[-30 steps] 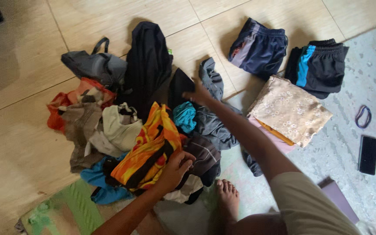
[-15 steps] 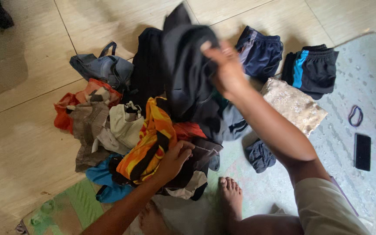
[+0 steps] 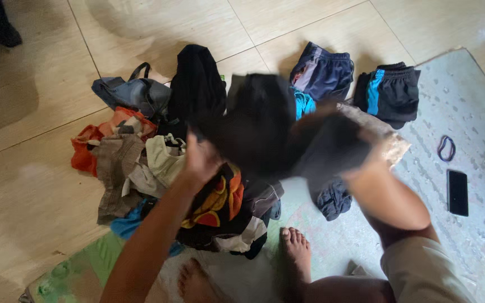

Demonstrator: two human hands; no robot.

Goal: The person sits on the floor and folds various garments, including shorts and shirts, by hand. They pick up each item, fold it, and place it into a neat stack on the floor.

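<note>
A dark black garment (image 3: 265, 129) is stretched in the air between both my hands, blurred by motion. My left hand (image 3: 200, 160) grips its left edge above the pile of mixed clothes (image 3: 141, 163). My right hand (image 3: 366, 165) grips its right side, mostly hidden under the cloth. Below it lies an orange and black patterned cloth (image 3: 217, 205) on top of the pile.
Folded navy shorts (image 3: 321, 70), black shorts with a blue stripe (image 3: 391, 92) and a beige floral folded cloth (image 3: 391, 143) lie at the right. A phone (image 3: 457, 192) and a hair band (image 3: 446, 148) rest on the grey mat. My feet (image 3: 296, 252) are near the pile.
My right hand lifted the black garment out of the pile and brought it toward me. My left hand let go of the orange cloth and took the garment's other edge.
</note>
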